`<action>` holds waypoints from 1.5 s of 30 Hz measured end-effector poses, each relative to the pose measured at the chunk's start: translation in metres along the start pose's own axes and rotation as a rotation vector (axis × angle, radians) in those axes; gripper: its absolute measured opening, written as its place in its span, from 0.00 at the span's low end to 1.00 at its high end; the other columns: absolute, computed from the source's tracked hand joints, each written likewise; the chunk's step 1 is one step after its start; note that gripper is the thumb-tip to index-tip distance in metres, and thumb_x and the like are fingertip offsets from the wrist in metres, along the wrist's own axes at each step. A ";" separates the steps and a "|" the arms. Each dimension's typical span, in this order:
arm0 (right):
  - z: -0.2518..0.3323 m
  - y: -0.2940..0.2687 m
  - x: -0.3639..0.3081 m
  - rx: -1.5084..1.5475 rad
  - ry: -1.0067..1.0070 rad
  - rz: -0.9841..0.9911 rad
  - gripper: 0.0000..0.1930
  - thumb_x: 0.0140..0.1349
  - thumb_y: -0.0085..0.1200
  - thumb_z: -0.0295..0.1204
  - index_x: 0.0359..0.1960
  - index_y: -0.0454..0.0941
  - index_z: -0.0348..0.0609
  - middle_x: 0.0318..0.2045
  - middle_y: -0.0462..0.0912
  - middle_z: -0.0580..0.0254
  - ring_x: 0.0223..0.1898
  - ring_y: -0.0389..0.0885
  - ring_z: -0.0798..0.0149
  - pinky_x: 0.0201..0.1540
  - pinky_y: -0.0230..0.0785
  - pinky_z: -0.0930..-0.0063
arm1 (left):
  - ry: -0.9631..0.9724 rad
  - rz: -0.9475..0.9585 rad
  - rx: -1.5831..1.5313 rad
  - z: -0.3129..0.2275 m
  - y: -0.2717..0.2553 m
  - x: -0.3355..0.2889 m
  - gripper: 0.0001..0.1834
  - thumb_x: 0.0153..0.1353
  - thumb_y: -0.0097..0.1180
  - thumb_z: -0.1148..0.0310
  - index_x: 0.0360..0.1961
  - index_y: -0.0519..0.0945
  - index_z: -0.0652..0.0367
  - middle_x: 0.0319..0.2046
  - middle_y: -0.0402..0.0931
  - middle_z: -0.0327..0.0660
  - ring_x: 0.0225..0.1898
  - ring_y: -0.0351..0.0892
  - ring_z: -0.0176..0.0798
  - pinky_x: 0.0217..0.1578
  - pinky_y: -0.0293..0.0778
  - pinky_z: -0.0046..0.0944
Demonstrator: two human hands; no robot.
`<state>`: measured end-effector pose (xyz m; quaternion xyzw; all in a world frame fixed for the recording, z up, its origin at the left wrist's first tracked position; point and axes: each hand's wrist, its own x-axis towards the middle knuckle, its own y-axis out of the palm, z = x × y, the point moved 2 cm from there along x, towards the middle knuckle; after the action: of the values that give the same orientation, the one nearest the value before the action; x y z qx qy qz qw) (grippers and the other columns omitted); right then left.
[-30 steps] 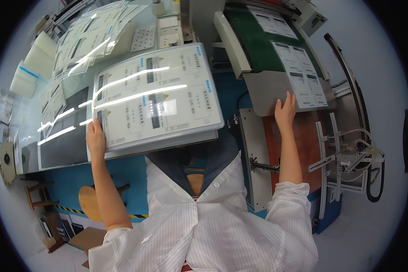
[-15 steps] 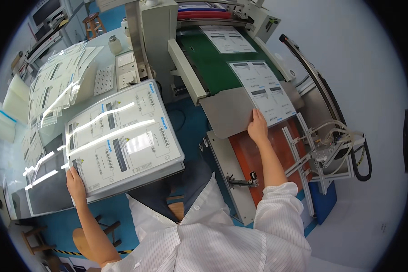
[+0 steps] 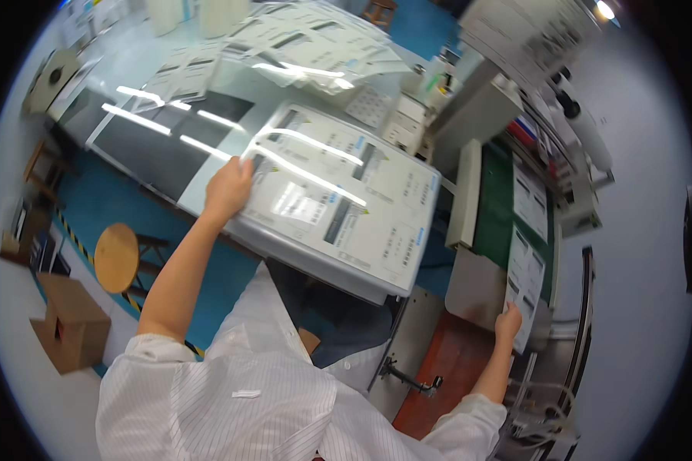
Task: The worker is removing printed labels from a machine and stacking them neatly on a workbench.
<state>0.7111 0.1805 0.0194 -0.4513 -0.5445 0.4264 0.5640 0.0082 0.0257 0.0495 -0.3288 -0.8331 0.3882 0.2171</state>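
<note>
A thick stack of glossy printed plastic sheets [image 3: 338, 200] lies at the table's near right corner. My left hand [image 3: 229, 188] is closed at its left edge, fingertips at the top sheet's border; how many sheets are between the fingers is hidden. Over to the right, my right hand [image 3: 507, 323] pinches the left edge of a printed sheet [image 3: 524, 280]. That sheet lies partly on the green conveyor belt [image 3: 496, 180] and partly over the grey metal plate [image 3: 473, 288] at its near end. Another printed sheet [image 3: 530, 201] rests farther up the belt.
Loose printed sheets [image 3: 307, 42] are spread across the table's far side. A round wooden stool [image 3: 117, 257] and an open cardboard box [image 3: 73, 323] stand on the floor at left. Beside the belt are an orange-red panel [image 3: 446, 369] and a dark curved rail [image 3: 584, 307].
The view has swung left, so the stack and belt appear farther right. My left hand has shifted along the stack's edge; my right hand stays at the same belt sheet's edge.
</note>
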 end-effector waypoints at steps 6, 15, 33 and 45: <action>0.173 -0.098 -0.048 0.347 -0.258 -0.263 0.18 0.62 0.41 0.18 0.51 0.77 0.36 0.45 0.81 0.42 0.48 0.79 0.40 0.52 0.70 0.56 | -0.065 0.015 -0.093 0.008 -0.003 -0.007 0.23 0.68 0.41 0.54 0.51 0.74 0.61 0.44 0.78 0.55 0.48 0.76 0.59 0.50 0.70 0.51; 0.291 -0.131 -0.163 0.428 -0.938 -0.296 0.21 0.53 0.47 0.12 0.49 0.79 0.35 0.45 0.82 0.47 0.48 0.81 0.47 0.53 0.74 0.57 | 0.268 -0.063 -0.526 0.021 -0.013 -0.005 0.19 0.69 0.44 0.58 0.49 0.78 0.61 0.52 0.74 0.45 0.54 0.71 0.49 0.57 0.65 0.42; 0.332 -0.104 -0.157 0.321 -0.795 -0.095 0.24 0.58 0.46 0.14 0.56 0.76 0.45 0.58 0.75 0.53 0.62 0.70 0.50 0.66 0.56 0.51 | 0.226 -0.100 -0.263 0.028 -0.032 0.011 0.14 0.51 0.63 0.61 0.20 0.77 0.62 0.29 0.75 0.50 0.38 0.72 0.52 0.43 0.69 0.47; 0.331 -0.097 -0.158 0.376 -0.713 -0.094 0.24 0.60 0.47 0.16 0.57 0.75 0.48 0.59 0.75 0.55 0.64 0.68 0.50 0.68 0.52 0.50 | 0.316 -0.205 -0.156 0.025 -0.020 0.013 0.14 0.54 0.61 0.66 0.21 0.72 0.64 0.28 0.73 0.52 0.36 0.72 0.56 0.38 0.68 0.50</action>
<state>0.3724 0.0198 0.0777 -0.1388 -0.6385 0.6221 0.4313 -0.0235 0.0125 0.0516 -0.3150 -0.8454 0.2419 0.3571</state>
